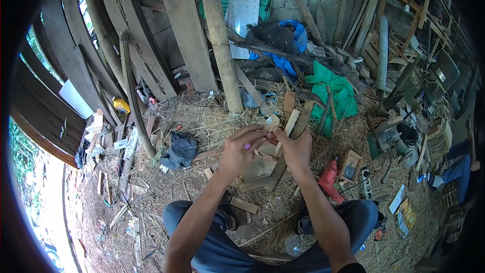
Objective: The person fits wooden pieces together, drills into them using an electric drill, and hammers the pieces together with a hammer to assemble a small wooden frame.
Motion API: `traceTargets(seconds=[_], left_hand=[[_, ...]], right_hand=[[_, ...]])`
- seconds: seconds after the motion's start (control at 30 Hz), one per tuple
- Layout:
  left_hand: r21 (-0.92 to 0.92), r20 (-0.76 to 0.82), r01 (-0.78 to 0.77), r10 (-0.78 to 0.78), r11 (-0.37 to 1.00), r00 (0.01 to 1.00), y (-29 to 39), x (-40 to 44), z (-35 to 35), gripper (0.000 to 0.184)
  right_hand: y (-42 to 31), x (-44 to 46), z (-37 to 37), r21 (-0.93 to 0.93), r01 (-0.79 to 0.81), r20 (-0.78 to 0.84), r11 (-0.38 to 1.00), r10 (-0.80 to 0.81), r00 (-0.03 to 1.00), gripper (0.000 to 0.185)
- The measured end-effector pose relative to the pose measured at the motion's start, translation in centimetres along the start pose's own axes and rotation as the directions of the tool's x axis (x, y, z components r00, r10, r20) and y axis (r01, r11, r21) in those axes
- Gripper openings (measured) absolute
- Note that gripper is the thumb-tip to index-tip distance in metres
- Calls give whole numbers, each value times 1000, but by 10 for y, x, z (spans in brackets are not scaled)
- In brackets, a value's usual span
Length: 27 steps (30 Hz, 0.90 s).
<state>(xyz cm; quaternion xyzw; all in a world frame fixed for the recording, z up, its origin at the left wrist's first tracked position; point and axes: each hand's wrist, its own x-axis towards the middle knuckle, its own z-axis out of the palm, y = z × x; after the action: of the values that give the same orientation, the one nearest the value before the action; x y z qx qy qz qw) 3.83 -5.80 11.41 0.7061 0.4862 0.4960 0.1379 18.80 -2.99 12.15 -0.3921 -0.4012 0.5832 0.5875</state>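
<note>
Both my hands meet near the middle of the view, fingertips close together at a small pale piece (pixel 272 121). My left hand (pixel 244 147) has its fingers bent and pinched at that piece, with a small purple spot on one finger. My right hand (pixel 295 152) is closed round a light wooden strip (pixel 291 123), its thumb by the left fingertips. A curved thin wooden piece (pixel 263 155) hangs below the fingers. Behind my right hand a darker wooden bar (pixel 276 176) leans at a slant.
A red power drill (pixel 331 181) lies right of my right forearm, beside a small wooden box (pixel 350 166) and a power strip (pixel 366 184). Black plastic (pixel 180 149) lies left, green plastic (pixel 337 87) ahead right. A wooden post (pixel 220 40) stands ahead. Another person's leg (pixel 457 169) shows far right.
</note>
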Motion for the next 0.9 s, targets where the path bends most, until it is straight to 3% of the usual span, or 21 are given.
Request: traceTargets(seconds=[0.1,0.17,0.23,0.27,0.3,0.33,0.4,0.47,0.53,0.57,0.63,0.7,0.77,0.83,0.9], left_hand=[[44,50,-109,106,993,993,-6,-7,0,18],[52,23,-83,82,995,996,-9,-3,-1,20],[54,-4,-52,52,997,999,-14,-2,0,23],[-189,-52,201,-214,961,975,-21,-2,-1,22],[-426,-35,409,-466,807,884,-21,1,-5,22],[-427,-47,401,-462,811,885,-22,4,-10,22],[-783,54,424,-629,455,776,-24,10,-23,21],[-810,86,419,-623,410,777,-23,14,-32,22],[-882,145,377,-598,283,788,-24,16,-33,22],[-883,147,378,-600,279,786,-24,16,-32,22],[-897,223,413,-643,160,733,-28,16,-31,23],[-864,198,447,-658,233,726,-39,15,-24,23],[-818,180,485,-664,308,725,-55,17,-16,23],[-707,155,543,-649,454,744,-73,15,-8,20],[-660,188,557,-608,504,772,-83,10,0,19]], right_hand=[[3,2,-4,-4,3,5,1000,-3,1000,19],[10,8,-9,-10,9,11,1000,-9,1000,19],[15,8,-14,-271,60,65,961,-44,997,18],[17,7,-16,-271,67,71,960,-49,996,18],[15,5,-14,-174,21,65,984,-9,998,17],[13,3,-11,-75,-28,64,997,33,997,16],[3,-2,-9,-66,-68,104,996,74,992,16],[6,-6,-8,-61,-109,133,992,116,984,16],[18,-5,-10,-76,5,225,997,12,974,16],[20,-4,-12,-207,62,258,976,-6,966,16],[29,0,-12,-251,114,264,961,-45,963,18],[41,3,-16,-296,158,263,942,-79,962,19],[52,11,-20,-454,207,220,866,-116,968,23],[78,21,-30,-448,208,227,869,-114,967,23],[96,24,-40,-439,203,233,875,-107,966,23]])
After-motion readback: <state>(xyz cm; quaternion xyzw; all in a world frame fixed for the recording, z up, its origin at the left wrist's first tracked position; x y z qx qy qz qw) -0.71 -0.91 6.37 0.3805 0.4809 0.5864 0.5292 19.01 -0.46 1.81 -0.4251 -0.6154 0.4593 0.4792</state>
